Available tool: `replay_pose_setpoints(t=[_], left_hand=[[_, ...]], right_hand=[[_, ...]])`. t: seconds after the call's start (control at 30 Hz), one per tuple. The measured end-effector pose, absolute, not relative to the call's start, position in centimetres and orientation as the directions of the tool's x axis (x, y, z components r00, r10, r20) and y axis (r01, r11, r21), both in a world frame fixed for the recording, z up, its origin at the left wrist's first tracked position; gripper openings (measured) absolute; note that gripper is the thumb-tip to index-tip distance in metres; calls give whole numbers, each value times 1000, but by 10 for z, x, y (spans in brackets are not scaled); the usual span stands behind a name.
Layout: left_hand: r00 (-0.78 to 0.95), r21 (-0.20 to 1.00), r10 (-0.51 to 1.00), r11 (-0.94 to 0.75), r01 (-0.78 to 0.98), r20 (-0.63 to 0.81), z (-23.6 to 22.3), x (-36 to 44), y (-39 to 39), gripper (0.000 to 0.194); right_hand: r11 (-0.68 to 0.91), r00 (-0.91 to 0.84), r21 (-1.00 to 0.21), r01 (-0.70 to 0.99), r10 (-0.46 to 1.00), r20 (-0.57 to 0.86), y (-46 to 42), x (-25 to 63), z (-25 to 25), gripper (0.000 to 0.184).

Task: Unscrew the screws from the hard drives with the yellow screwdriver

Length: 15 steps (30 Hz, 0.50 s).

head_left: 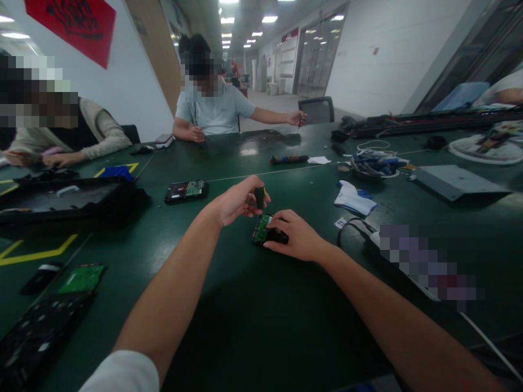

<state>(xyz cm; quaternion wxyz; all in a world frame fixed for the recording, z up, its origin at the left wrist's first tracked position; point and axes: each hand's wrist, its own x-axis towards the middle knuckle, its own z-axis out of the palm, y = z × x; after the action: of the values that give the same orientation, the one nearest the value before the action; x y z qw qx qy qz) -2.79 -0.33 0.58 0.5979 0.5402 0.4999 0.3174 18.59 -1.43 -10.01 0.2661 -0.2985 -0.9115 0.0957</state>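
My left hand (237,202) is closed around the black handle of a screwdriver (260,196), held upright with its tip down over a small green circuit board in a black casing (263,231). My right hand (295,235) lies on the right side of that device, fingers curled over its black part and pressing it onto the dark green table (245,316). The screwdriver's tip is hidden behind my fingers.
Another opened black device with a green board (186,190) lies further back left. A loose green board (81,277) and black parts sit at the near left. White and blue gloves (353,197), a bowl of cables (376,163) and a grey box (453,181) lie right. Two people sit across the table.
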Motion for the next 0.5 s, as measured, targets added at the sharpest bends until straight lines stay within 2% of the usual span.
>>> replay_pose_setpoints(t=[0.17,0.37,0.5], left_hand=[[304,957,909,256,136,-286,9,-27,-5,35],[330,968,916,174,181,-226,8,-25,-6,40],[366,968,898,209,136,-245,6,-25,-5,41]], right_hand=[[804,-686,-331,494,594,420,-15,187,-99,42],[803,-679,-336,492,595,430,-15,187,-100,40],[805,-678,-337,488,593,434,-14,186,-101,39]])
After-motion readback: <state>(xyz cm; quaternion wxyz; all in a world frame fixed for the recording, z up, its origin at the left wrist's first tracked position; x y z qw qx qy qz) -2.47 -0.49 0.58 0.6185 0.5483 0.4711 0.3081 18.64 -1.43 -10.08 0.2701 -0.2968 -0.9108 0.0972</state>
